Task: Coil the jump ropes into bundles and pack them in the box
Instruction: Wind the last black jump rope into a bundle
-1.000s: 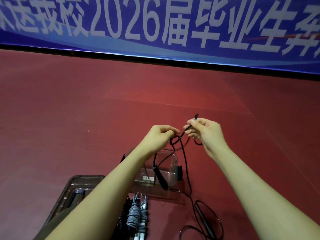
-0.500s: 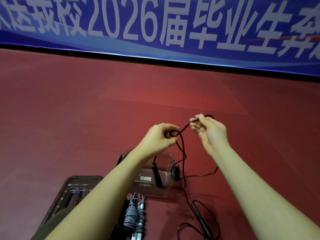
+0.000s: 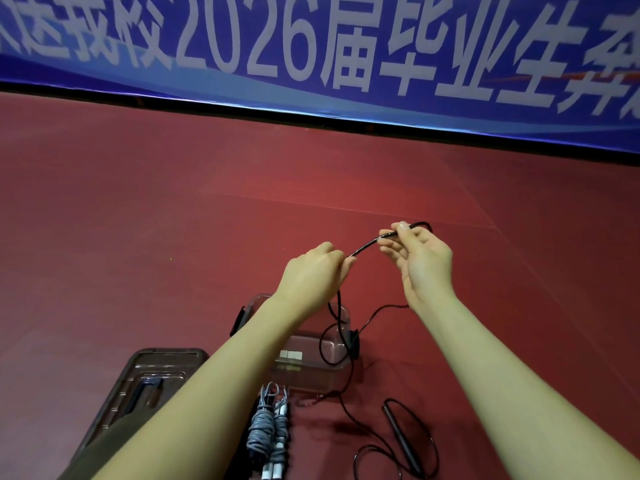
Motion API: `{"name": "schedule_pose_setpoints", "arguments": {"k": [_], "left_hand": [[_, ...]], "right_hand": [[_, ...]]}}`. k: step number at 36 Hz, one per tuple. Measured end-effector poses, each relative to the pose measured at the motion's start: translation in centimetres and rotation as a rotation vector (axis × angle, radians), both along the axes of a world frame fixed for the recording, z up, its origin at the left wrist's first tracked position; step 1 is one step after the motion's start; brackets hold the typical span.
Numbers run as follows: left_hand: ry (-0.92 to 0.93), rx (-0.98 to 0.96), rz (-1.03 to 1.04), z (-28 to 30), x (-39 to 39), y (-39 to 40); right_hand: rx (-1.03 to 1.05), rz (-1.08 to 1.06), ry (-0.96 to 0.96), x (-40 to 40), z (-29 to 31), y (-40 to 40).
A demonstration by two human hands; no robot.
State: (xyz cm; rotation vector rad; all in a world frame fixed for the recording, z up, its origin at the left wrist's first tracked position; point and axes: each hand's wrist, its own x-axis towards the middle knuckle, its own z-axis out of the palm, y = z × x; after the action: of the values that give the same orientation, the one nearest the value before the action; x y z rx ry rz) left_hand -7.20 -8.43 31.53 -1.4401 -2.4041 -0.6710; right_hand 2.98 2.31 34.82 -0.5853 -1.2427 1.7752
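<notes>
Black rope drawn tauter; banner "2026"

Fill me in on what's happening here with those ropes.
A person is winding a black jump rope held up between both hands: the left hand grips one part, the right hand pinches another. The rest trails down past the clear box to the red floor, where one black handle lies. A grey rope bundle already lies coiled near the box, and the box lid lies to the left.
</notes>
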Motion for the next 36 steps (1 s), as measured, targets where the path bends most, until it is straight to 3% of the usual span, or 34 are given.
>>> {"name": "schedule_pose_setpoints", "arguments": {"k": [3, 6, 8, 11, 15, 19, 23, 30, 32, 36], "left_hand": [[-0.201, 0.239, -0.045, 0.2, -0.2, 0.1], [-0.476, 0.452, -0.042, 1.2, -0.2, 0.0], [-0.591, 0.509, -0.039, 1.7, -0.4, -0.1], [-0.69, 0.546, -0.048, 2.0, -0.6, -0.2], [-0.747, 0.575, -0.036, 2.2, -0.4, -0.1], [-0.805, 0.548, -0.04, 2.1, -0.5, 0.0], [-0.848, 0.348, -0.035, 2.2, -0.4, -0.4], [-0.678, -0.134, -0.198, 0.5, 0.1, -0.5], [-0.652, -0.136, -0.229, 0.0, 0.5, -0.3], [-0.644, 0.043, -0.118, -0.1, 0.7, 0.0]], "right_hand": [[0.059, 0.007, -0.034, -0.4, -0.3, 0.3], [0.254, 0.127, -0.288, -0.2, -1.2, 0.6], [0.396, 0.283, -0.467, 0.0, -2.0, 0.4], [0.528, 0.481, -0.589, -0.1, -2.7, -0.7], [0.702, 0.389, -0.674, -0.7, -3.2, -1.3], [0.737, 0.234, -0.717, -0.9, -3.3, -1.1], [0.638, 0.092, -0.64, -0.7, -2.6, -0.5], [0.114, 0.045, -0.17, 0.1, 0.0, 0.1], [0.024, 0.035, -0.062, 0.2, 0.5, 0.2], [-0.061, 0.028, 0.053, 0.4, 0.9, 0.3]]}}
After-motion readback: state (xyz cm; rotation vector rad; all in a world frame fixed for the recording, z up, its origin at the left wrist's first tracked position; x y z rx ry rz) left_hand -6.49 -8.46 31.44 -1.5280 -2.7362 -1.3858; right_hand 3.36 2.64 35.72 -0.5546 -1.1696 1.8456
